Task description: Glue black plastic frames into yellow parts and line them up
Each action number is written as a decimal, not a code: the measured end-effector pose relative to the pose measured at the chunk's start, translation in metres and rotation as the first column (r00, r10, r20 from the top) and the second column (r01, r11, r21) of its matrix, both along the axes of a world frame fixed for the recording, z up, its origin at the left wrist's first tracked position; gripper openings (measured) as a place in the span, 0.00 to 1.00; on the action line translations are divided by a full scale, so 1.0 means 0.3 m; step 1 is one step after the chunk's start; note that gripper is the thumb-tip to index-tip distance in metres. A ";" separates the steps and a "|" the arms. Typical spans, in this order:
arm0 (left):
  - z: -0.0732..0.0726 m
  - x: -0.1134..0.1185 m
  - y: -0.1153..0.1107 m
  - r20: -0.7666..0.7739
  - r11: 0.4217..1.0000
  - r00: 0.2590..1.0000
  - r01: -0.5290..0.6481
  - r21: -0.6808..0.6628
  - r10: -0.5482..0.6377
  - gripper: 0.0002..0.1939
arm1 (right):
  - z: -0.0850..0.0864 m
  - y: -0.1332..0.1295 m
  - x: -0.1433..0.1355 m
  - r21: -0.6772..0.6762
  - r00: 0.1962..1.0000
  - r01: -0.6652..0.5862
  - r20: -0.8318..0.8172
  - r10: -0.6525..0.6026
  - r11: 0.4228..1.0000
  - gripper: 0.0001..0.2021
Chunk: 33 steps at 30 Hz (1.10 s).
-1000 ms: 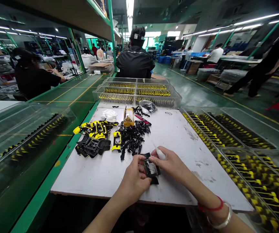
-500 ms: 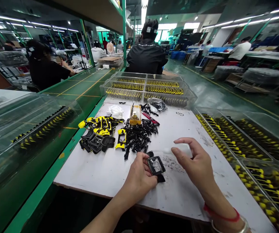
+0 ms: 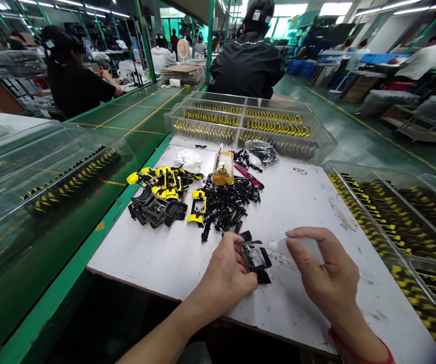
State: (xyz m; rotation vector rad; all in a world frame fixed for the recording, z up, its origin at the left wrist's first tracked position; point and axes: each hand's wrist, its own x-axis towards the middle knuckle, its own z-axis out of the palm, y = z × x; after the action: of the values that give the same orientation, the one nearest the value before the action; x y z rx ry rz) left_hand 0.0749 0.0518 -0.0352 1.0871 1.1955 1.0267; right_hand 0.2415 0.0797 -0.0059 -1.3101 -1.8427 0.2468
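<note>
Black frame [image 3: 256, 257]: you're holding it above or on the near part of the tabletop [image 3: 145, 268], contact unclear. The white tabletop is spanning the middle. Trays of yellow-and-black parts are sitting around it: far tray [image 3: 318, 129] beyond the far edge, right tray [image 3: 411, 268] along the right side, left tray [image 3: 13, 167] past the left edge. Person in black jacket [image 3: 244, 63] is facing away behind the far tray. Your left hand [image 3: 229, 268] is pinching the frame's left side, thumb low, fingers partly behind it. Your right hand [image 3: 330, 268] is gripping a blurred white bottle between thumb and curled index finger, nozzle side pointing toward the frame. Small black parts [image 3: 227, 202] are lying heaped beyond your left hand; yellow-and-black frames [image 3: 165, 182] and black curved frames [image 3: 155, 210] are piling up left of them. Clear bag [image 3: 262, 151] is resting near the far edge, white cloth [image 3: 188, 161] farther left. White bottle [image 3: 312, 250] is tilting, its tip near the frame. Yellow container [image 3: 223, 174] is standing just beyond the small parts.
</note>
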 end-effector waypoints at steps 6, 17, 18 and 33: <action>-0.003 -0.006 -0.002 0.028 1.000 0.999 0.017 -0.008 -0.017 0.26 | -0.002 0.011 -0.005 0.066 0.999 -0.006 0.037 0.003 0.998 0.06; -0.001 -0.013 -0.004 -0.005 1.000 1.000 0.030 -0.006 -0.030 0.25 | -0.002 0.010 -0.009 0.066 0.999 -0.019 0.045 0.016 0.998 0.05; -0.001 -0.013 -0.005 -0.021 1.000 0.999 0.031 -0.004 -0.031 0.25 | -0.002 0.010 -0.009 0.063 0.999 -0.019 0.042 0.017 0.998 0.05; -0.015 -0.015 0.002 -0.063 0.999 0.997 0.035 -0.016 -0.036 0.27 | 0.011 0.018 0.051 -0.044 0.995 -0.043 -0.091 0.039 0.998 0.04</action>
State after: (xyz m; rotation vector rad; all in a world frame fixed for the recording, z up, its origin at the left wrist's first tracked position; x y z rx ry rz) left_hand 0.0703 0.0525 -0.0398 1.1325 1.2286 0.9612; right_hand 0.2568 0.0850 -0.0027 -1.2725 -1.7991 0.3665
